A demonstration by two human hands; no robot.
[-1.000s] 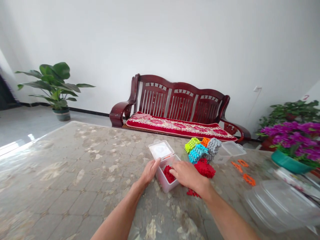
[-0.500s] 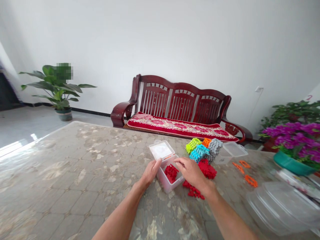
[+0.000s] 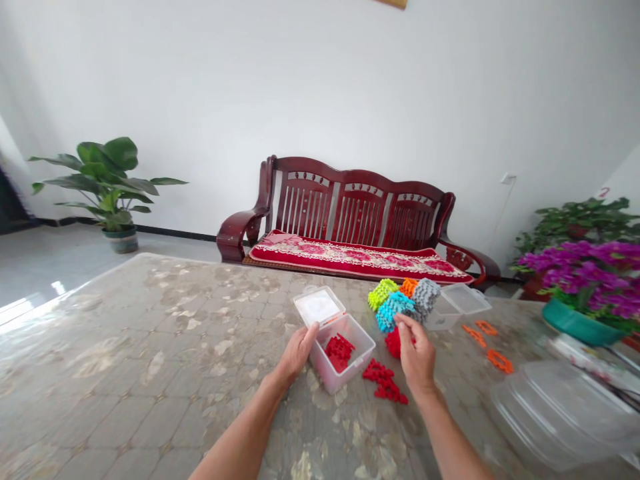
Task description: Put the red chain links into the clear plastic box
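My left hand (image 3: pixel 299 351) grips the left side of a clear plastic box (image 3: pixel 345 353), whose hinged lid (image 3: pixel 318 307) stands open at the far side. Red interlocking plastic pieces (image 3: pixel 339 351) lie inside it. My right hand (image 3: pixel 415 353) is raised to the right of the box, fingertips pinched together by a blue stack of pieces (image 3: pixel 393 311). A red clump (image 3: pixel 394 343) sits partly hidden behind that hand. A loose red chain of pieces (image 3: pixel 384 382) lies on the table in front of it.
Lime (image 3: pixel 383 294), orange (image 3: pixel 409 287) and grey (image 3: pixel 425 298) stacks adjoin the blue one. Beyond are a clear tray (image 3: pixel 457 302) and loose orange pieces (image 3: pixel 487 350). A large clear lid (image 3: pixel 560 413) lies front right, and a potted magenta plant (image 3: pixel 580 287) stands far right.
My right hand has moved out from over the box, rightward to the blue stack. The left hand stays on the box. The view has tilted slightly upward.
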